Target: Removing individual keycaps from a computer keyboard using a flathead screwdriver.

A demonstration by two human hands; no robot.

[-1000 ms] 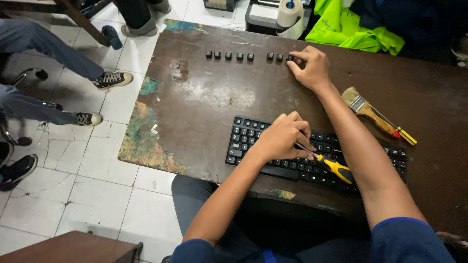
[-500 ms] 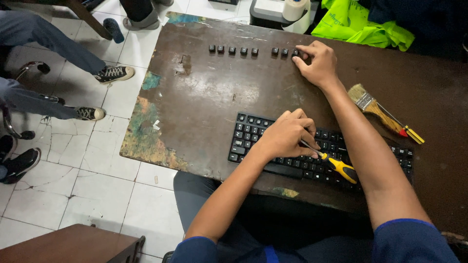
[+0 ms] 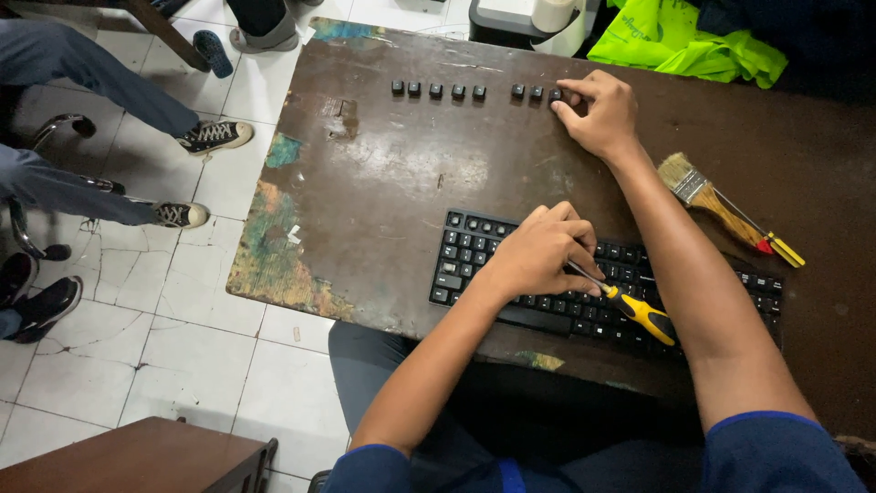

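A black keyboard lies on a worn brown table. My left hand rests on the keys and grips a small screwdriver with a yellow handle. Farther back, my right hand pinches a black keycap at the right end of a row of loose keycaps laid along the table's far side.
A paintbrush and a thin yellow-and-red screwdriver lie at the right. A bright green cloth sits beyond the table. Other people's legs and sneakers stand on the tiled floor at left. A wooden surface is near the bottom left.
The view has shifted slightly. My right hand stays at the end of the keycap row and my left hand keeps the screwdriver on the keyboard.
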